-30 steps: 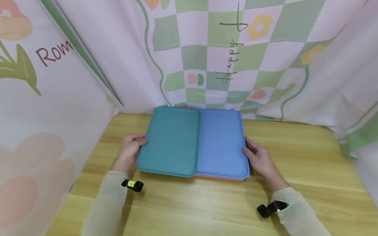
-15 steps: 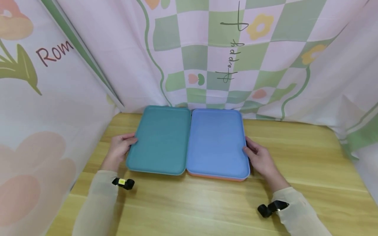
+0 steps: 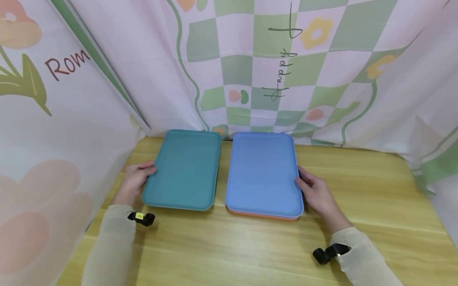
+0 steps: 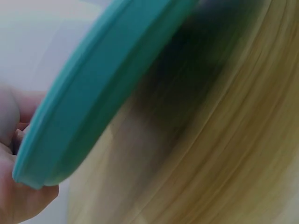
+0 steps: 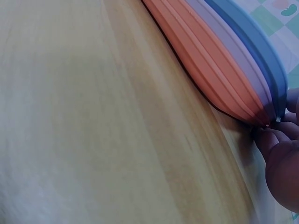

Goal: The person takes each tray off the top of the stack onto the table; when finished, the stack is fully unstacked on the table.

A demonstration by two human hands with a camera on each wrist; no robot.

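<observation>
A teal tray (image 3: 183,171) is on the left of the table. My left hand (image 3: 133,180) pinches its left edge, thumb on the rim. In the left wrist view, the teal tray (image 4: 100,79) is tilted above the wooden surface, with a dark shadow beneath. To its right lies a stack of trays with a blue tray (image 3: 264,172) on top. My right hand (image 3: 315,190) grips the stack's right edge, thumb at the blue rim. Below the blue one, the right wrist view shows a purple tray (image 5: 233,46) and the orange edges (image 5: 201,56) of what looks like more than one tray.
The wooden table (image 3: 229,250) extends in front of the trays and to the right. A printed curtain (image 3: 236,71) hangs right behind their far edges. Another curtain panel (image 3: 71,131) borders the table on the left.
My left hand has drawn the teal tray leftward off the blue one, which it partly covered. A gap now separates them. My right hand and the stack have stayed in place.
</observation>
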